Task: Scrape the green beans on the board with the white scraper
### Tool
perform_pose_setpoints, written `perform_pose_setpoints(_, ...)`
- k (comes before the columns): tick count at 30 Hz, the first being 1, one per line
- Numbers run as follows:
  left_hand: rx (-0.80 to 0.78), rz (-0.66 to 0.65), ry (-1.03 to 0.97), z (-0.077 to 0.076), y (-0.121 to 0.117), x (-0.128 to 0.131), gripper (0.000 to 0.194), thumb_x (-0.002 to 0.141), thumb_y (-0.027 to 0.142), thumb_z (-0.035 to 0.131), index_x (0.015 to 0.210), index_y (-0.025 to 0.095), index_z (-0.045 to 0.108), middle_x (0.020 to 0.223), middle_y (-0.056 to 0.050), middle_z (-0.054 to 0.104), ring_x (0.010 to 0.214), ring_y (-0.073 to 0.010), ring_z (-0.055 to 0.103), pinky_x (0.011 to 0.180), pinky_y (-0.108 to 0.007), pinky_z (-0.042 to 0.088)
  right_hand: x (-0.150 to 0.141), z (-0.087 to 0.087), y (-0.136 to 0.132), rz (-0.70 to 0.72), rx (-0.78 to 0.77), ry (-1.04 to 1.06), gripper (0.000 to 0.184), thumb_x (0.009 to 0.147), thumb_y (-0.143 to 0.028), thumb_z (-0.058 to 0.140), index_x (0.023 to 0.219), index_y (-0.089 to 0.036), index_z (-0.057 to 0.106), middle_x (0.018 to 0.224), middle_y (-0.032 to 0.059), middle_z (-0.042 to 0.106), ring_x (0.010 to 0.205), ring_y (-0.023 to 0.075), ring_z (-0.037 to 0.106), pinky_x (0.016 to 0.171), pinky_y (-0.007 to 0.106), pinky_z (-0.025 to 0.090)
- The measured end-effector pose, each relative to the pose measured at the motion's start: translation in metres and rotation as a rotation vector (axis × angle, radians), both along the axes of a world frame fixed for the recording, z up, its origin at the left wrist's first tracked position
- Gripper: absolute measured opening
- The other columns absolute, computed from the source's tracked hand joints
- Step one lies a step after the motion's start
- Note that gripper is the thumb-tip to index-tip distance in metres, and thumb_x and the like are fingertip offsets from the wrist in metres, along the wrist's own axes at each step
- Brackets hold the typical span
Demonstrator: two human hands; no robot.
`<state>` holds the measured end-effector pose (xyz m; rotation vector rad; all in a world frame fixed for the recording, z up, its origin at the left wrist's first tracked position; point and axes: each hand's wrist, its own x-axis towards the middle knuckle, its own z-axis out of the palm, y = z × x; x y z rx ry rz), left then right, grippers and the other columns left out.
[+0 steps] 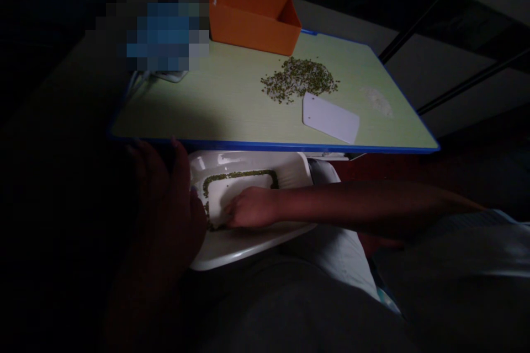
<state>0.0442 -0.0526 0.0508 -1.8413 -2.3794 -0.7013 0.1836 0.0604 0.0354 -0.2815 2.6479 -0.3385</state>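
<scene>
A white plastic tub (252, 251) sits below the table's front edge, with small green grains (238, 174) lying along the rim of its floor. Down inside it is my right hand (254, 207), its fingers curled in and pointing at the tub's floor by the grains on the near left. Whatever those fingers pinch is hidden. My left hand (169, 204) is in deep shadow beside the tub's left end, fingers stretched up toward the table edge. I see nothing in it; whether it touches the tub I cannot tell.
On the pale green, blue-edged table (248, 116) lie a spread of green grains (302, 78), a flat white plate with small holes (331, 117) and a pale powdery patch (377, 101). An orange box (252, 22) stands at the back. A blurred-out blue patch (163, 36) is at left.
</scene>
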Motion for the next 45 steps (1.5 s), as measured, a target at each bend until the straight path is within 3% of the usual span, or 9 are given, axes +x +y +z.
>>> perform_pose_setpoints(11, 0.024, -0.023, 0.002, -0.003, 0.001, 0.000, 0.080, 0.082, 0.018, 0.042, 0.153, 0.013, 0.006, 0.163, -0.021, -0.010, 0.150, -0.0437, -0.005, 0.119, -0.066, 0.012, 0.002, -0.009, 0.001, -0.010, -0.006, 0.009, 0.028, 0.096, -0.009, 0.045, 0.103, -0.013, 0.071, 0.116, 0.0127, 0.072, 0.105, 0.0245, 0.066, 0.067, 0.031, 0.046)
perform_pose_setpoints(15, -0.042, -0.006, -0.026, 0.003, 0.000, 0.001, 0.076, 0.085, 0.021, 0.041, 0.152, 0.011, 0.008, 0.162, -0.025, -0.007, 0.149, -0.0453, -0.005, 0.119, -0.065, 0.012, 0.003, -0.011, 0.002, -0.011, -0.018, 0.019, 0.029, 0.097, -0.009, 0.042, 0.103, -0.012, 0.070, 0.117, 0.0129, 0.071, 0.105, 0.0248, 0.065, 0.068, 0.031, 0.045)
perform_pose_setpoints(20, -0.037, -0.003, -0.024, 0.003, -0.001, -0.001, 0.078, 0.085, 0.021, 0.041, 0.153, 0.015, 0.005, 0.163, -0.023, -0.009, 0.149, -0.0439, -0.006, 0.120, -0.065, 0.011, 0.003, -0.004, 0.009, -0.055, -0.022, 0.070, 0.024, 0.095, -0.010, 0.046, 0.097, -0.016, 0.069, 0.111, 0.0101, 0.070, 0.101, 0.0221, 0.064, 0.066, 0.030, 0.041)
perform_pose_setpoints(25, -0.071, -0.043, 0.003, 0.002, -0.002, -0.004, 0.079, 0.085, 0.024, 0.043, 0.153, 0.013, 0.003, 0.161, -0.025, -0.013, 0.148, -0.0442, -0.010, 0.120, -0.064, 0.010, 0.007, 0.009, 0.022, -0.198, -0.132, 0.104, 0.016, 0.087, -0.008, 0.053, 0.084, -0.016, 0.066, 0.099, 0.0084, 0.068, 0.092, 0.0194, 0.060, 0.068, 0.029, 0.039)
perform_pose_setpoints(30, -0.046, 0.036, -0.027, 0.003, -0.002, -0.001, 0.075, 0.085, 0.021, 0.043, 0.152, 0.010, 0.011, 0.162, -0.027, -0.005, 0.149, -0.0437, -0.004, 0.119, -0.064, 0.013, 0.017, 0.016, 0.032, -0.471, -0.476, 0.147, 0.021, 0.077, 0.005, 0.053, 0.075, -0.014, 0.062, 0.085, 0.0044, 0.066, 0.081, 0.0137, 0.058, 0.076, 0.027, 0.043)
perform_pose_setpoints(35, -0.002, 0.008, 0.002, -0.003, -0.002, -0.002, 0.078, 0.086, 0.021, 0.044, 0.153, 0.018, 0.005, 0.163, -0.023, -0.007, 0.149, -0.0426, -0.003, 0.119, -0.066, 0.015, 0.035, 0.013, 0.038, -0.858, -1.211, 0.131, 0.009, 0.079, -0.012, 0.068, 0.074, -0.014, 0.061, 0.076, 0.0008, 0.070, 0.076, 0.0114, 0.066, 0.078, 0.029, 0.052)
perform_pose_setpoints(38, 0.048, 0.023, 0.019, -0.005, -0.001, -0.001, 0.079, 0.086, 0.020, 0.043, 0.153, 0.021, 0.003, 0.163, -0.020, -0.007, 0.149, -0.0408, -0.002, 0.119, -0.064, 0.018, 0.046, 0.012, 0.037, -1.033, -1.557, 0.172, 0.026, 0.067, -0.028, 0.084, 0.072, -0.014, 0.063, 0.073, -0.0003, 0.073, 0.070, 0.0113, 0.070, 0.075, 0.029, 0.058)
perform_pose_setpoints(41, 0.058, 0.023, 0.037, -0.006, 0.000, 0.000, 0.079, 0.086, 0.020, 0.044, 0.153, 0.022, 0.003, 0.163, -0.021, -0.005, 0.149, -0.0408, -0.001, 0.119, -0.064, 0.019, 0.054, 0.016, 0.034, -1.197, -1.760, 0.210, 0.035, 0.059, -0.032, 0.090, 0.073, -0.015, 0.063, 0.074, -0.0001, 0.075, 0.066, 0.0111, 0.072, 0.073, 0.028, 0.060)
perform_pose_setpoints(45, 0.075, 0.030, 0.043, -0.009, 0.000, -0.001, 0.081, 0.086, 0.019, 0.044, 0.153, 0.025, 0.000, 0.163, -0.020, -0.007, 0.149, -0.0402, -0.001, 0.118, -0.064, 0.021, 0.060, 0.024, 0.028, -1.340, -1.878, 0.251, 0.032, 0.061, -0.024, 0.089, 0.078, -0.014, 0.064, 0.081, 0.0019, 0.077, 0.071, 0.0114, 0.074, 0.077, 0.025, 0.061)
